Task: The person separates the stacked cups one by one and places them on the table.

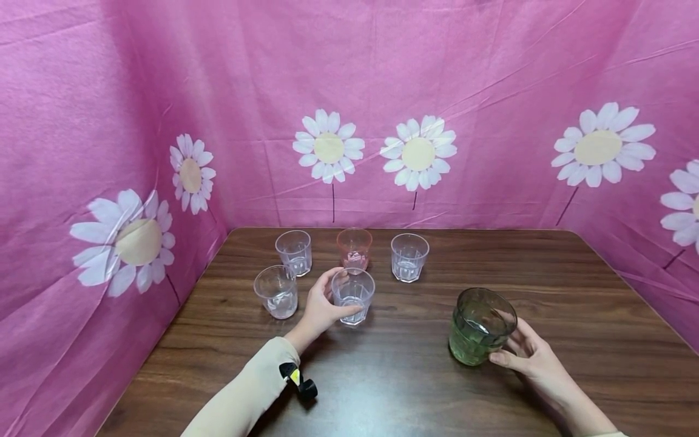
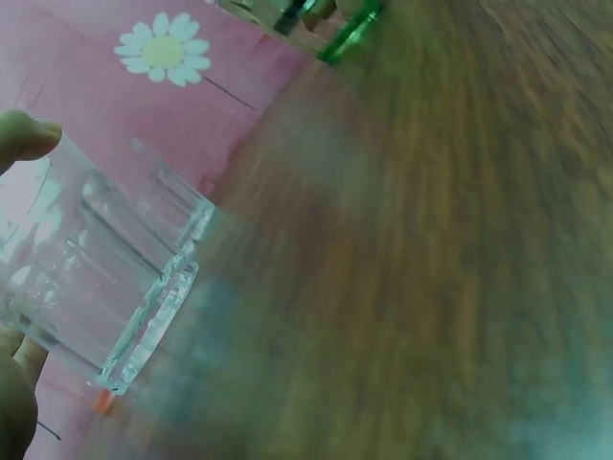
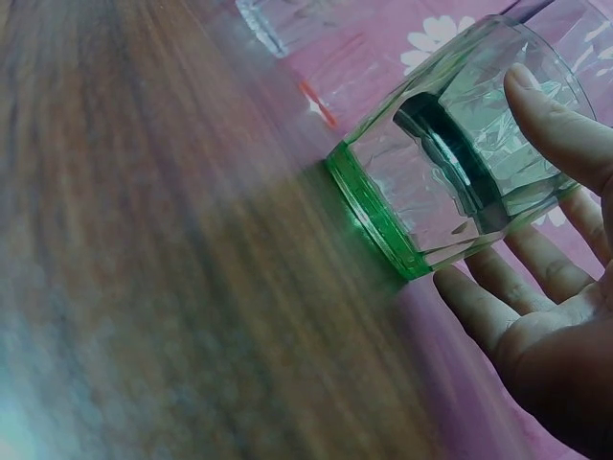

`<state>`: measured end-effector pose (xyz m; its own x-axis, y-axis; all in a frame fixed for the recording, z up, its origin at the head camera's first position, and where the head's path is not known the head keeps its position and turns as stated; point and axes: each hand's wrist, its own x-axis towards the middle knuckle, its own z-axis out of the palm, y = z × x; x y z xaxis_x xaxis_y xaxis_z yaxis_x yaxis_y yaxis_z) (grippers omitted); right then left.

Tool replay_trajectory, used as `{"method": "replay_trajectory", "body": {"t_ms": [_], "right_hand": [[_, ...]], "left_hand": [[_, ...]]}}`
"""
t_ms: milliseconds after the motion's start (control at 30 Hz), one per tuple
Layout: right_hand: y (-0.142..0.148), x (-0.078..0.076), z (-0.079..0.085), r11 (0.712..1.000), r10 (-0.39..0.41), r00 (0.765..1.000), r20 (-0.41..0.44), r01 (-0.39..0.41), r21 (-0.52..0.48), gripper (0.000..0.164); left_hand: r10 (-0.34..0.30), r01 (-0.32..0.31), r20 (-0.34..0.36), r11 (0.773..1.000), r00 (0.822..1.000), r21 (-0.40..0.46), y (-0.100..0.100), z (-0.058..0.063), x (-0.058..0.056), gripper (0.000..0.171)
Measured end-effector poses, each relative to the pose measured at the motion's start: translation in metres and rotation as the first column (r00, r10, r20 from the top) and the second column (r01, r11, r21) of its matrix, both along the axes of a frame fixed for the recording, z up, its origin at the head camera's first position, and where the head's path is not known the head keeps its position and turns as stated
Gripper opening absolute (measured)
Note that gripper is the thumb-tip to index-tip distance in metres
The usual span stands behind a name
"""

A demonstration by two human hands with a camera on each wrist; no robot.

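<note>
My left hand (image 1: 318,309) holds a clear plastic tumbler (image 1: 354,297) from its left side, thumb across the near face and fingers round the back. In the left wrist view this tumbler (image 2: 105,268) shows its faceted wall and thick base close over the wood. Toward the right, my right hand (image 1: 537,361) grips a larger green tumbler (image 1: 474,337) by its right side. The right wrist view has the thumb on one side of the green tumbler (image 3: 378,216) and the fingers along the other. Just behind the left hand's tumbler stands a pink tumbler (image 1: 355,257).
Clear tumblers stand upright at the back left (image 1: 294,254), at the back right of the pink one (image 1: 409,260), and left of my left hand, where one cup (image 1: 277,297) has a rounder shape. Pink daisy-print cloth (image 1: 371,206) hangs round the brown wooden table (image 1: 393,388).
</note>
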<state>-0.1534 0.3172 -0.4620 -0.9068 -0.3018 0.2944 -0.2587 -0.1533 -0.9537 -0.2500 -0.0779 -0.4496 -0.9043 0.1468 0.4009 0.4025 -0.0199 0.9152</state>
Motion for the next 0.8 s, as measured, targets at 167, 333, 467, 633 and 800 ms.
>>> {"method": "replay_trajectory", "body": {"t_ms": [167,333,467,633,800], "right_hand": [[-0.0004,0.0006,-0.0005,1.000,0.001,1.000,-0.002,-0.001,-0.007,0.074],[-0.0006,0.0008,-0.0010,1.000,0.004,1.000,-0.005,-0.004,-0.012,0.075],[-0.0007,0.0007,-0.0010,1.000,0.008,1.000,-0.009,-0.008,-0.010,0.074],[-0.0004,0.0003,-0.0003,1.000,0.009,1.000,-0.009,-0.009,-0.006,0.075],[-0.0005,-0.0006,-0.0010,1.000,0.011,1.000,-0.016,-0.011,-0.015,0.075]], "left_hand": [[0.022,-0.022,0.031,1.000,0.999,0.002,-0.0022,-0.0048,0.0006,0.079],[0.013,-0.013,0.042,1.000,0.999,0.004,-0.0034,-0.0056,0.0010,0.079],[-0.006,0.006,0.051,1.000,0.999,0.011,-0.0034,-0.0046,0.0017,0.079],[-0.035,0.033,0.064,0.998,0.997,0.047,-0.0027,-0.0036,0.0021,0.088],[-0.030,0.029,0.037,0.999,0.999,0.037,-0.0026,0.0005,0.0023,0.096]]}}
